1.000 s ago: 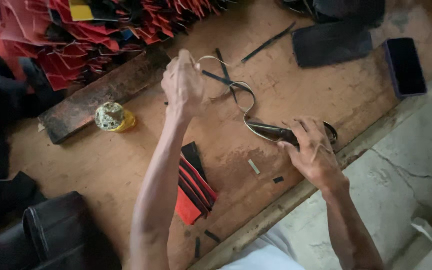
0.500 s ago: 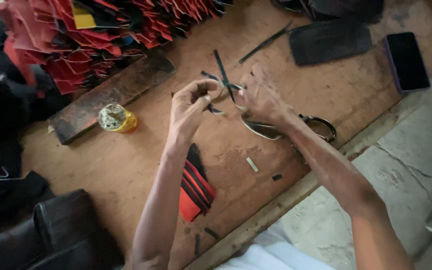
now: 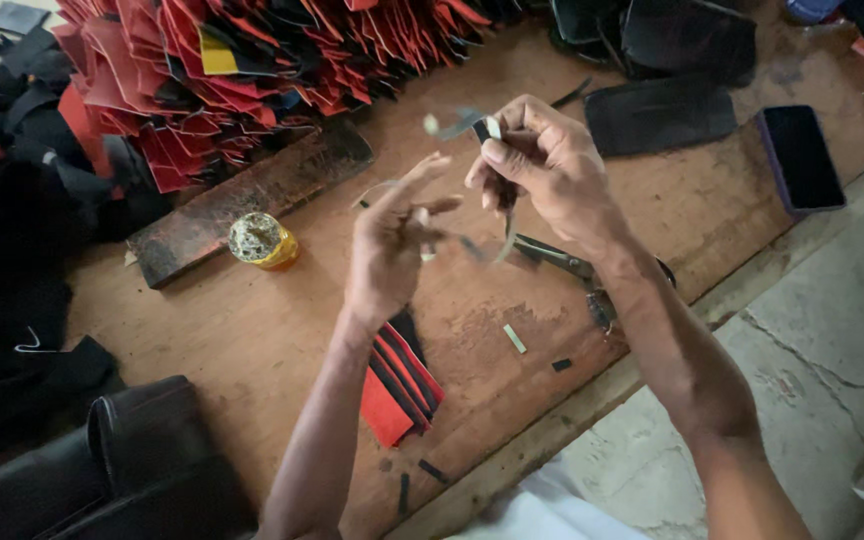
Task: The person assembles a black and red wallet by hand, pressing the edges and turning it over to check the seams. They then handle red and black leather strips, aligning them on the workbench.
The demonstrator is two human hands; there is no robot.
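Two hands are raised above the bench [image 3: 282,340], both mine, working close together. My right hand [image 3: 542,170] has its fingers [image 3: 500,157] pressed together in a pinch on a thin pale strip [image 3: 457,125]. The strip's upper end sticks out up and to the left of that pinch; a fainter length seems to hang below it toward the bench, though blur prevents a firm reading. My left hand [image 3: 392,245] sits lower and to the left, fingers loosely curled with the fingertips pointing toward the right hand. Whether they grip the strip's lower run I cannot tell; motion smears that area.

Relation noted: the strip lies up and right of the left hand, its long axis running roughly from upper left to lower right, and the right hand is the nearer one, already holding it.

On the bench below lie dark scissors [image 3: 562,262], partly hidden under my right forearm. Also present are a red-and-black striped piece [image 3: 402,375], a small yellow tin [image 3: 264,242], a dark wooden block [image 3: 252,200], a heap of red and black cut pieces [image 3: 212,70] and a dark phone [image 3: 800,158].
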